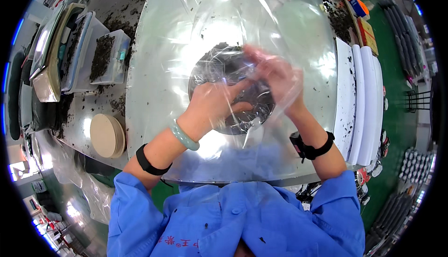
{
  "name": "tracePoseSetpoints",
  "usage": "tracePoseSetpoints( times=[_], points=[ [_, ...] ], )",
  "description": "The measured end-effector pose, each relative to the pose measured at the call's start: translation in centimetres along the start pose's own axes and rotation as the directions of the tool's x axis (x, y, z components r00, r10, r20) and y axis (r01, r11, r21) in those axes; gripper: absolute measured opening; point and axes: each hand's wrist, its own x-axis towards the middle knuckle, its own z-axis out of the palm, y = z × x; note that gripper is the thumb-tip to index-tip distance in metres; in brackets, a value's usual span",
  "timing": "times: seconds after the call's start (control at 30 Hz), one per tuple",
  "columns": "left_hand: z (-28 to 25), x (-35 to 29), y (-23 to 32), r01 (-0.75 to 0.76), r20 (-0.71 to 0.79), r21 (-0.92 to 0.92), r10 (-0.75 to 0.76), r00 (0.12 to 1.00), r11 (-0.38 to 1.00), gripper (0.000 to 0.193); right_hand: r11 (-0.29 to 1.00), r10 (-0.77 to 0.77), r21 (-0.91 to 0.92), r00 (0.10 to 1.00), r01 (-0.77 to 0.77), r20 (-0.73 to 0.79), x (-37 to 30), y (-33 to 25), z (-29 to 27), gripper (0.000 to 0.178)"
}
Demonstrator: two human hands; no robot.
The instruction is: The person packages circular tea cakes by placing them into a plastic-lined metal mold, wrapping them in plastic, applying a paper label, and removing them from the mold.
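A round metal bowl (219, 65) stands in the middle of a large shiny tray (154, 93). Over the bowl both hands work a clear plastic film (280, 28) that drapes across the tray. My left hand (212, 105) pinches the film above the bowl's near rim. Blurred and wrapped in the film, my right hand (275, 77) sits just right of the left one. A pale green bangle (183, 135) and a black band are on my left wrist. A black strap circles my right wrist.
Clear boxes of dark loose leaves (105, 56) stand at the left on a leaf-strewn steel table. A stack of round tan discs (107, 135) lies near the left front edge. White trays (364, 93) are stacked at the right. A green floor lies beyond.
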Motion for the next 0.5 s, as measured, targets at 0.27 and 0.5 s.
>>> tracePoseSetpoints(
  times=[0.27, 0.5],
  points=[
    [0.7, -4.8, -2.9, 0.046, -0.354, -0.327, -0.168, 0.92, 0.944, 0.045, 0.712, -0.135, -0.582, 0.89, 0.394, 0.436, -1.2, -0.3, 1.2, 0.058],
    [-0.4, -2.6, -2.5, -0.013, -0.713, -0.424, -0.324, 0.622, 0.906, 0.081, 0.697, -0.041, -0.605, 0.864, 0.384, 0.501, -0.8, 0.3, 1.6, 0.081]
  ],
)
